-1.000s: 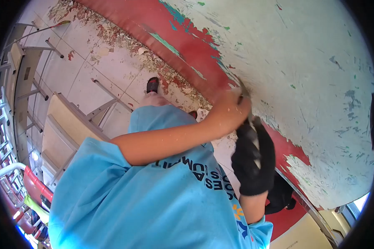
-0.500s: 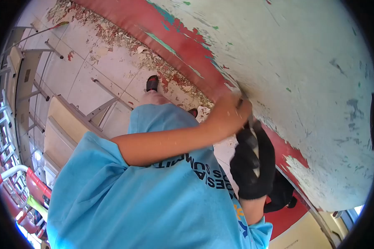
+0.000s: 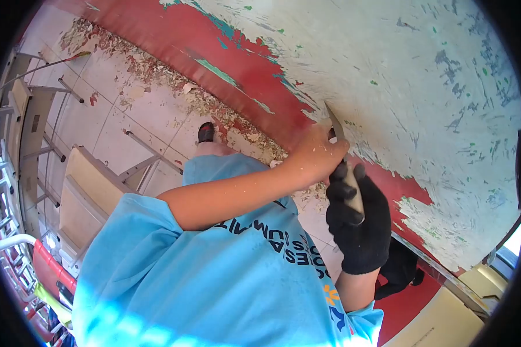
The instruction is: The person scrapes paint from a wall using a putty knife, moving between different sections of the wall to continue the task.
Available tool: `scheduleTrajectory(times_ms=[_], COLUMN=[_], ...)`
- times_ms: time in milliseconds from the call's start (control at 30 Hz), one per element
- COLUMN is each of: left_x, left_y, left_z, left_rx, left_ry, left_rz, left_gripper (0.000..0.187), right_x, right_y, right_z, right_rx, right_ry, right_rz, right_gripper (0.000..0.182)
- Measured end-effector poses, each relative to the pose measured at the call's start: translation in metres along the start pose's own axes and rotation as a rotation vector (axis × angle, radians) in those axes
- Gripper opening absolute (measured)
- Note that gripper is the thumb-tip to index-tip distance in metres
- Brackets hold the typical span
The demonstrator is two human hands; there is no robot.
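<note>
A knife [image 3: 355, 199] with a pale handle and a thin pointed metal blade is held up against the peeling wall [image 3: 411, 115]. My right hand [image 3: 364, 228], in a black glove, is closed around the handle. My bare left hand [image 3: 318, 153] is closed at the base of the blade, the thumb lying against the metal; its other fingers are partly hidden. The blade's tip rests on or very near the pale surface, by the edge of the red paint [image 3: 255, 75]. Small flakes cling to my left forearm.
Paint chips [image 3: 156, 69] lie along the wall's foot on the tiled floor [image 3: 107, 124]. Folding chairs [image 3: 92, 196] stand to the left, with a thin stick [image 3: 52, 62] near them. A black shape [image 3: 400, 269] and a cream panel [image 3: 440, 324] are at lower right.
The view has shifted slightly. The knife's blade now shows clearly above my left hand, and my gloved right hand is turned so that more of the handle shows.
</note>
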State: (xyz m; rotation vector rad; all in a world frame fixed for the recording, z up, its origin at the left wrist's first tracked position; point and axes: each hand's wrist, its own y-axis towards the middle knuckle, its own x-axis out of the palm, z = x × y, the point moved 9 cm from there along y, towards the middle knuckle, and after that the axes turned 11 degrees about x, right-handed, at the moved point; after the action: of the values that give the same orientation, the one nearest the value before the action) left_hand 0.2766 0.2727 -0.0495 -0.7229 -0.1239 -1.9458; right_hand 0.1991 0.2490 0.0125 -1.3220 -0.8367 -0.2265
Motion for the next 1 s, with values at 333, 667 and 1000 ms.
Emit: scheduleTrajectory(times_ms=[333,667,1000], left_x=[0.022,0.009,0.0], left_y=[-0.003,0.007,-0.004], left_z=[-0.039,-0.029,-0.016], left_rx=[-0.24,0.076,0.305], left_ry=[-0.665,0.233,0.333], left_rz=[0.049,0.253,0.416], left_gripper=[0.049,0.049,0.052], right_x=[-0.012,-0.044,-0.058], right_y=[-0.013,0.0,0.016], right_z=[-0.007,-0.025,-0.033], right_rx=[0.306,0.371,0.404], right_ry=[0.164,-0.022,-0.138], right_rz=[-0.015,0.069,0.051], right_gripper=[0.036,0.039,0.042])
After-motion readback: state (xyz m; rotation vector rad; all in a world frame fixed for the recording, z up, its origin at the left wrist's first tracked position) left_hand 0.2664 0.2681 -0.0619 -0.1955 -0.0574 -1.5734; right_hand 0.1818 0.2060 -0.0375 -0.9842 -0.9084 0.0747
